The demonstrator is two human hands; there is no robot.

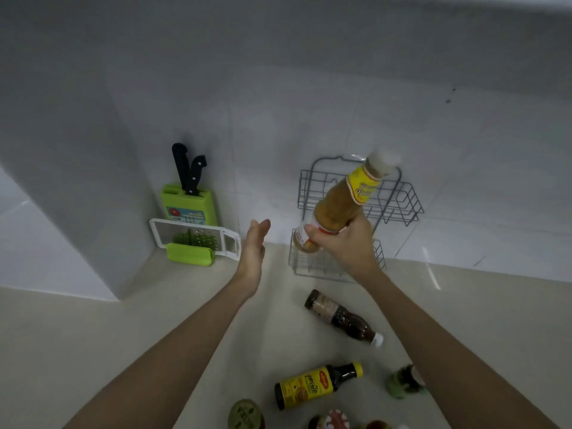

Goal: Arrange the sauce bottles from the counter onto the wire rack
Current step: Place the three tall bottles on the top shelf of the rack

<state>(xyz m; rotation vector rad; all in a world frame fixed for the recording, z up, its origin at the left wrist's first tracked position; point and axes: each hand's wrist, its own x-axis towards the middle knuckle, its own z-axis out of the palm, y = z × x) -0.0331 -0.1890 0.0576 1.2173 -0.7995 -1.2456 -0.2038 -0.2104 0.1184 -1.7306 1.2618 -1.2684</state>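
A tapered plastic bottle of orange sauce (337, 205) is gripped, tilted, by the right hand (343, 243) before the wire rack (402, 199); the left hand (253, 249) is held flat, empty.

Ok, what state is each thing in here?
Orange bottle: tilted, held in right hand in front of the rack.
Left hand: open, empty.
Rack: both tiers empty.
Dark bottle: lying on counter.
Yellow-label bottle: lying on its side.
Knives: upright in green block.
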